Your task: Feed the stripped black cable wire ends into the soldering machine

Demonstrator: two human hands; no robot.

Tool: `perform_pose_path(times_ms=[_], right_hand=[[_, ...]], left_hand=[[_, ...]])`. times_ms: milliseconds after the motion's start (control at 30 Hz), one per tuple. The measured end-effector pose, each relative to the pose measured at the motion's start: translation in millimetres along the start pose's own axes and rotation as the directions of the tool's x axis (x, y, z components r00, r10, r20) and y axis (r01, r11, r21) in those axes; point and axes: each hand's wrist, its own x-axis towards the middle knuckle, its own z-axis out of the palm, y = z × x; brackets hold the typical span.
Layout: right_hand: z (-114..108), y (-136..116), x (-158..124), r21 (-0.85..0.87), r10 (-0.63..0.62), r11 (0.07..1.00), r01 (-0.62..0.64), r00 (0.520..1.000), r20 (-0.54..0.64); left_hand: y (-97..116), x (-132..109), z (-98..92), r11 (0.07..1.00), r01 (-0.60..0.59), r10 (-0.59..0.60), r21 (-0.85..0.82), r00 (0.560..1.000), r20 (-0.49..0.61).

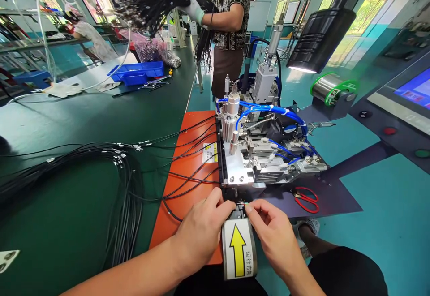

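My left hand (204,222) is closed at the machine's front edge, its thumb and forefinger pinching a black cable (171,213) that runs in from the left. Most of the pinched end is hidden by the fingers. Opposite it, my right hand (272,229) pinches the thin coloured wires (242,203) at the cable's tip. Both sets of fingertips meet over a small dark fixture (237,213). Just below is a curved metal guide (239,249) with a yellow arrow label. Behind the hands stands the machine (265,152), with metal cylinders and blue air hoses.
More black cables (124,215) lie bundled on the green table (67,238) and cross the orange plate (188,152). Red-handled scissors (306,199) rest at right. A solder wire spool (332,87), lamp (319,36) and control panel (389,121) stand beyond. A gloved co-worker (231,18) carries a cable bundle (161,2).
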Motion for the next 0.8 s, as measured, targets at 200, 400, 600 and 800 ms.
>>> perform_pose_path(times_ms=[200, 400, 600, 800], right_hand=[[-2, -1, 1, -0.141, -0.099, 0.985, 0.097, 0.995, -0.006], [-5, 4, 2, -0.237, -0.183, 0.954, 0.182, 0.983, 0.020], [-11, 3, 4, -0.380, -0.435, 0.831, 0.405, 0.901, 0.010], [-14, 3, 6, -0.439, -0.479, 0.754, 0.488, 0.867, 0.141]], left_hand=[[2, 1, -0.5, 0.997, 0.072, -0.072, -0.006, 0.997, -0.040], [2, -1, 1.0, 0.998, 0.060, -0.062, -0.030, 0.995, -0.077], [0, -2, 3.0, 1.000, -0.014, 0.012, -0.015, 0.993, -0.114], [-1, -2, 4.3, 0.999, -0.034, 0.033, -0.007, 0.993, -0.117]])
